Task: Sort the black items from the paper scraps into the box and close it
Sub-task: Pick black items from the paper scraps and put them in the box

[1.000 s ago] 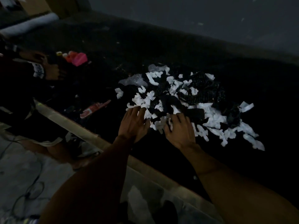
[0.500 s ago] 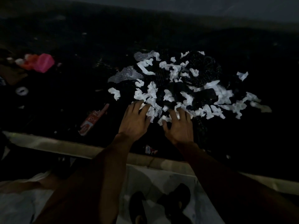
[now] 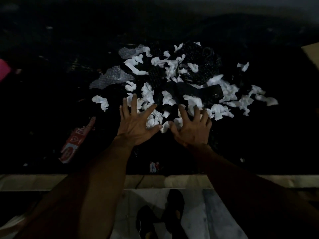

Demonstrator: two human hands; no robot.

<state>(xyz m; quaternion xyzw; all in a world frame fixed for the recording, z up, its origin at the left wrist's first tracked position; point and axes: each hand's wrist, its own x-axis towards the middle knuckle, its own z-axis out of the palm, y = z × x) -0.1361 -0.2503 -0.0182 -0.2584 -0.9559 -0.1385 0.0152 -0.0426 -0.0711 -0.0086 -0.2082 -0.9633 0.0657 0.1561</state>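
Your left hand and right hand spread empty, fingers splayed, at the near edge of the scraps, where black items lie half-buried beyond on a dark surface, easily missed or scooped up with clinging paper.

- White crumpled paper scraps lie scattered in a heap mid-scene.
- Black items, textured and partly buried, lie among them.
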